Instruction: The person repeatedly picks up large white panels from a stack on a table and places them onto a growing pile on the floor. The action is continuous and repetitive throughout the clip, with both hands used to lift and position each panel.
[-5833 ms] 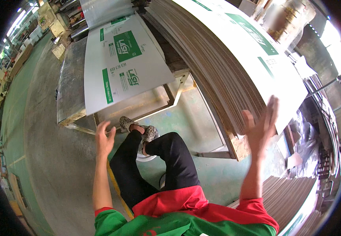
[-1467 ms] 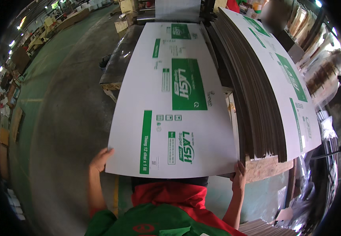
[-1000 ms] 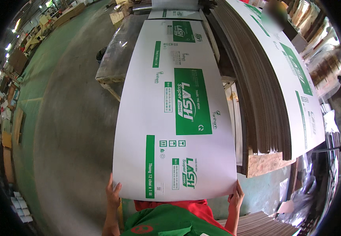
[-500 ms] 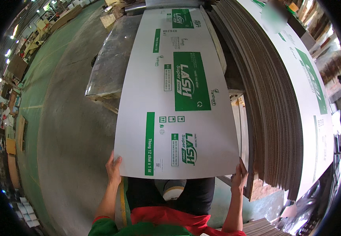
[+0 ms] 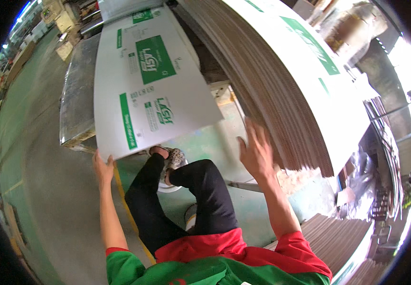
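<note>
A long white cardboard sheet (image 5: 113, 102) printed in green lies lengthwise in front of me, its far end on a work table. At its near left corner my left hand (image 5: 103, 170) pinches the edge, thumb and fingers closed. My right hand (image 5: 258, 154) is off the sheet, fingers spread and slightly blurred, holding nothing. It hovers beside the near end of a tall stack of similar cardboard sheets (image 5: 281, 99), whose brown edges face the white sheet. Whether it touches the stack I cannot tell.
The table's grey, shiny covering (image 5: 77, 102) shows left of the sheet. Another cardboard stack (image 5: 331, 240) stands low at the right. A wooden pallet (image 5: 298, 180) is under the tall stack. My legs are below the sheet's near edge. A yellow line (image 5: 127, 202) crosses the floor.
My right hand has let go of the sheet's near right corner and moved right, opening. My left hand keeps its corner. The view has swung right, so the sheet appears further left and tilted.
</note>
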`<state>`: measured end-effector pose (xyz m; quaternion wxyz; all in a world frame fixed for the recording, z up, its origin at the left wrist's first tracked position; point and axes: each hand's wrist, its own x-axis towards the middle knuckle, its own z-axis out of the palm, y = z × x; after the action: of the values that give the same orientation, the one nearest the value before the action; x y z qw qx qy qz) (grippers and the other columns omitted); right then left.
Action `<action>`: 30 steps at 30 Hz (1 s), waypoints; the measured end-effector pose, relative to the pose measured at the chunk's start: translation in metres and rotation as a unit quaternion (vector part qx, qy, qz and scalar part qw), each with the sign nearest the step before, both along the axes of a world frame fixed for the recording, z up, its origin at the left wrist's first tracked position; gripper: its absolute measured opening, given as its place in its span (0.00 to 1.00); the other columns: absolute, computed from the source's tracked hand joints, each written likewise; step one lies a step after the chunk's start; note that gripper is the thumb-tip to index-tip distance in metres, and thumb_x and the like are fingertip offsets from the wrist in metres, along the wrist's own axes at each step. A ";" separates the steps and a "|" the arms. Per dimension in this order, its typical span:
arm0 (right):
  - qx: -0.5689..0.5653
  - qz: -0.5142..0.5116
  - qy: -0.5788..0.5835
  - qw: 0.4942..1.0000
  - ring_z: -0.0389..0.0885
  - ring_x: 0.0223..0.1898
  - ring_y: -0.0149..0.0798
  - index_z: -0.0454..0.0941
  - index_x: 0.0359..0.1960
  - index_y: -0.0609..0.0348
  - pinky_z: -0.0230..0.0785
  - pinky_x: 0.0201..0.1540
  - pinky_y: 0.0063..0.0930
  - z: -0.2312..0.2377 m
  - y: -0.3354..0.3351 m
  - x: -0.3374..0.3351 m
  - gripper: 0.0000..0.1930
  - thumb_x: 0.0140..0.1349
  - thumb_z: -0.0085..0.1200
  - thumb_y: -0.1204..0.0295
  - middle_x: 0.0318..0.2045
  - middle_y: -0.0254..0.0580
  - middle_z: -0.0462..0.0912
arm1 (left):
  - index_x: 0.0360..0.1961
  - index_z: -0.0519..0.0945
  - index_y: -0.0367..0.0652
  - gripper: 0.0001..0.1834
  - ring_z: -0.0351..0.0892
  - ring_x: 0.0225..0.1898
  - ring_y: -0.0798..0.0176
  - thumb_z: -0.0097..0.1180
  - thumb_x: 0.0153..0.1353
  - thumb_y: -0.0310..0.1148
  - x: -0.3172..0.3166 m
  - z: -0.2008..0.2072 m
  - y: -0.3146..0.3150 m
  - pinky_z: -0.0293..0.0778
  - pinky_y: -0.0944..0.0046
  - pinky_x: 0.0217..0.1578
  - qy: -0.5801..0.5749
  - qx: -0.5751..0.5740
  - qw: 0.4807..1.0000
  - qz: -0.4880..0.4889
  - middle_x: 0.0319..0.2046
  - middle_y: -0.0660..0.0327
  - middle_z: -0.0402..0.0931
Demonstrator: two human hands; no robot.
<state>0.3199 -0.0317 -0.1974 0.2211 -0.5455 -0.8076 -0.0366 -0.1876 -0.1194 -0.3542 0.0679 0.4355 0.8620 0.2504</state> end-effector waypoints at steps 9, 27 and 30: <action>0.014 -0.375 -0.146 0.915 0.66 0.69 0.56 0.67 0.64 0.73 0.58 0.70 0.46 0.094 -0.073 0.152 0.31 0.61 0.59 0.69 0.65 0.66 0.68 | 0.53 0.78 0.36 0.21 0.76 0.56 0.44 0.61 0.65 0.40 0.166 0.048 -0.029 0.74 0.51 0.53 -0.205 0.090 0.947 -0.232 0.54 0.45 0.76; 0.232 -0.380 0.484 0.753 0.71 0.64 0.48 0.74 0.61 0.65 0.62 0.67 0.46 0.111 -0.210 0.258 0.25 0.72 0.49 0.57 0.60 0.51 0.76 | 0.40 0.84 0.32 0.13 0.83 0.35 0.62 0.65 0.56 0.29 0.238 0.278 -0.144 0.76 0.62 0.40 -0.651 0.182 0.724 -0.139 0.34 0.56 0.83; 0.057 -0.302 0.644 0.700 0.79 0.49 0.40 0.79 0.55 0.65 0.73 0.52 0.33 0.089 -0.200 0.258 0.23 0.72 0.48 0.57 0.50 0.46 0.81 | 0.36 0.83 0.33 0.10 0.82 0.33 0.66 0.65 0.54 0.27 0.186 0.281 -0.217 0.75 0.67 0.34 -0.622 0.182 0.751 -0.125 0.31 0.57 0.82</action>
<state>0.5774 -0.2317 -0.1083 0.6952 -0.6371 -0.2562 0.2124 -0.0020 -0.3365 -0.0733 0.5394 0.2908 0.5052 0.6077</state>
